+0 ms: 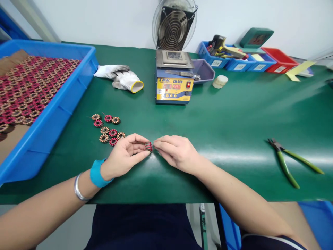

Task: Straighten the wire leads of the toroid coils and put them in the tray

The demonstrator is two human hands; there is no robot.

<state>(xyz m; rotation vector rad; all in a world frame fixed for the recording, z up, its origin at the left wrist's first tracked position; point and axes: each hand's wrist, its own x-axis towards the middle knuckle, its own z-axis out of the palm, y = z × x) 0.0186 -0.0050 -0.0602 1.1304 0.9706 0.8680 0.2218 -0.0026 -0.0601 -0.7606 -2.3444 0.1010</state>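
Observation:
Between the thumb and fingers of my left hand point(130, 152) is a small toroidal coil point(148, 146) wound with red wire, held on edge just above the green mat. My right hand point(178, 152) is right beside it, fingers pinched together at the coil's right side. Whatever those fingertips grip, perhaps a thin wire end, is too small to make out. Several more coils point(112, 133), some red and some copper-coloured, lie loosely on the mat beyond my left hand.
A blue tray point(65, 100) full of coils stands at left. White gloves point(125, 77) lie beside it. A solder pot point(173, 86) with a fan point(173, 29) behind it stands at the back. Green-handled cutters point(286, 156) lie at right. Small bins point(240, 65) line the wall.

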